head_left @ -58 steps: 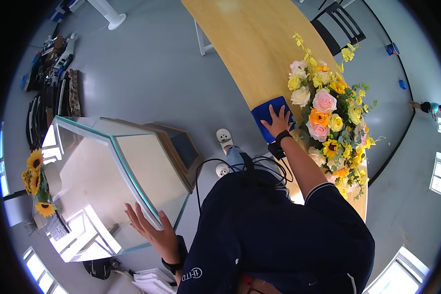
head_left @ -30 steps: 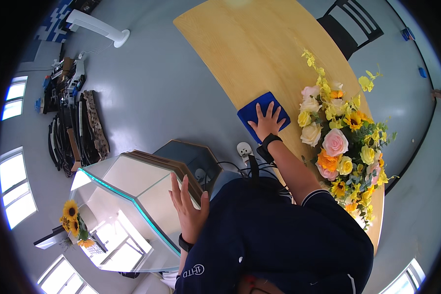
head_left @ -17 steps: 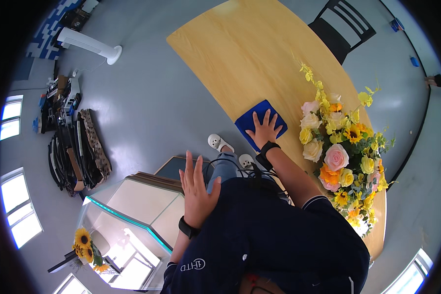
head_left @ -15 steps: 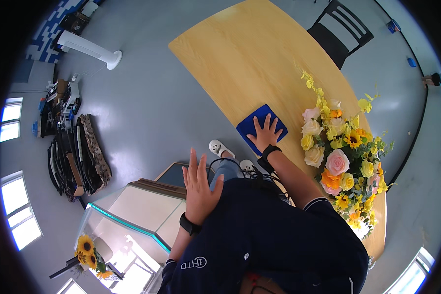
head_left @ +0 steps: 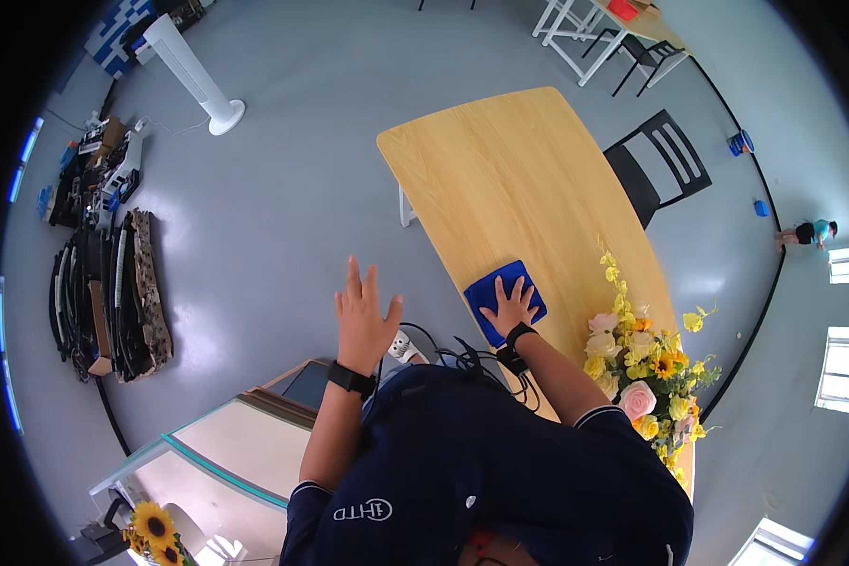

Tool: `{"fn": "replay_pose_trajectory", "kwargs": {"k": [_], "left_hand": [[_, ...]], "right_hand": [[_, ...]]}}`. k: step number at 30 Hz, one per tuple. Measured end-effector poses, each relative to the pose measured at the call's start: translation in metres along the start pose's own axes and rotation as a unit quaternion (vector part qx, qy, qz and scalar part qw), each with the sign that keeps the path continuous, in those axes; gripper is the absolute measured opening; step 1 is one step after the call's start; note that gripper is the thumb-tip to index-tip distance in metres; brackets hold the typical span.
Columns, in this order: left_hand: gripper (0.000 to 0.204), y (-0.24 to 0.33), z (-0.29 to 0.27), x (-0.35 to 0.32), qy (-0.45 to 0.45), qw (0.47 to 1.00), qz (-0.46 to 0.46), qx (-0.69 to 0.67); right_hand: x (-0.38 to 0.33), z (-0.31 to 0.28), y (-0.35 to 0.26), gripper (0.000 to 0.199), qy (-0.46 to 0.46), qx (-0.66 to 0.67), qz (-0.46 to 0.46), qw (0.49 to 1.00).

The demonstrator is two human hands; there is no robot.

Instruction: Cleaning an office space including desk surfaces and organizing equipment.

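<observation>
My right hand (head_left: 511,307) lies flat with fingers spread on a folded blue cloth (head_left: 486,291), pressing it to the wooden table (head_left: 500,170) near its left edge. A black band circles that wrist. My left hand (head_left: 363,321) hangs in the air left of the table, palm down with fingers apart, holding nothing; it wears a black wristband too. Right of the cloth, a bouquet of yellow, pink and orange flowers (head_left: 637,398) covers the near right part of the tabletop.
A black chair (head_left: 646,174) stands at the table's right side. Lower left is a glass-topped counter (head_left: 236,443) with sunflowers (head_left: 154,524) beside it. A white tower fan (head_left: 193,75) and piled gear (head_left: 113,292) stand on the floor to the left. A distant person (head_left: 807,233) is far right.
The view has tilted up, showing more of the table's far end and the room beyond. My left hand has moved forward, its arm stretched out more. My right hand stays on the cloth.
</observation>
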State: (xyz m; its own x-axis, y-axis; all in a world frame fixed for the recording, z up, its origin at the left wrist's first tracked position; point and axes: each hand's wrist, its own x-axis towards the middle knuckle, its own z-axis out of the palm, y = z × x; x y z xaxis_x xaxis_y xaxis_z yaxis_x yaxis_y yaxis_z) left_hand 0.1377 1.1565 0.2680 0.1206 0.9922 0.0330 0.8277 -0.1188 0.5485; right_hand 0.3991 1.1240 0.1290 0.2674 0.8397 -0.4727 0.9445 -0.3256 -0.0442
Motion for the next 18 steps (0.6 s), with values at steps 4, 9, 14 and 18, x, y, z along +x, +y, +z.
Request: {"fn": "replay_pose_trajectory", "kwargs": {"k": [4,9,14,18], "left_hand": [[0.052,-0.022,-0.001,0.002,0.014,1.0,-0.004,-0.003],[0.05,-0.068,-0.001,-0.008,-0.003,0.996,-0.087,0.019],[0.049,-0.113,-0.005,-0.011,0.02,0.988,-0.151,0.036],[0.049,-0.147,-0.008,-0.007,0.022,0.976,-0.213,0.042]], "right_hand": [[0.023,-0.008,-0.017,0.076,-0.003,-0.015,-0.006,1.0],[0.056,-0.026,-0.046,0.077,-0.023,-0.019,0.02,0.999],[0.095,-0.043,-0.081,0.077,-0.022,-0.017,0.017,0.999],[0.135,-0.061,-0.12,0.076,-0.011,-0.013,0.005,1.0]]}}
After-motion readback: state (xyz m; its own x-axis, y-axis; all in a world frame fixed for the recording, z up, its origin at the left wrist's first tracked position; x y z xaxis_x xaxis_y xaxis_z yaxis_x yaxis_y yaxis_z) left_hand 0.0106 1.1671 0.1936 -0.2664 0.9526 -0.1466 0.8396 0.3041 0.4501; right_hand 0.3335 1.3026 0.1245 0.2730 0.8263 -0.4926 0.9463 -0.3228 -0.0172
